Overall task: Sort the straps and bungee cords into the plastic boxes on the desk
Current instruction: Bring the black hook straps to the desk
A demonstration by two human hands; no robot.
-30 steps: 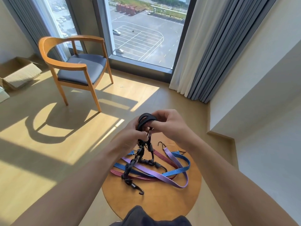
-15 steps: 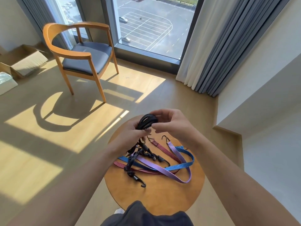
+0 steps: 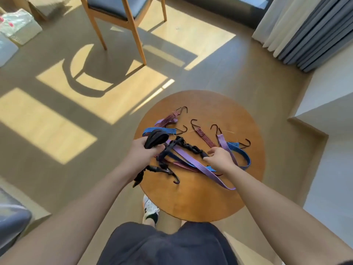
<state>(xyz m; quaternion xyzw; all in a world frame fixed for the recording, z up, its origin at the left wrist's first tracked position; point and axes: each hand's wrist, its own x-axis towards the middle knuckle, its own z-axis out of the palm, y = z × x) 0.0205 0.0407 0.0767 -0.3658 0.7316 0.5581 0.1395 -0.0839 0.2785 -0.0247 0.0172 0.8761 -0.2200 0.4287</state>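
Left hand (image 3: 142,153) is curled around a rolled black strap (image 3: 156,139), over the left edge of the table (image 3: 200,197). Right hand (image 3: 221,160) is half open, fingertips at the right end of the black bungee cord (image 3: 189,148); I can't tell if it's pinching. Purple cord (image 3: 191,161), blue cord (image 3: 246,157) and red cord (image 3: 207,139) lie tangled mid-table, hooks far side.

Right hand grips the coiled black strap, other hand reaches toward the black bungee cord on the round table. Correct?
No: the head view shows the left hand gripping the coiled black strap; the right hand reaches toward the black bungee cord on the round table.
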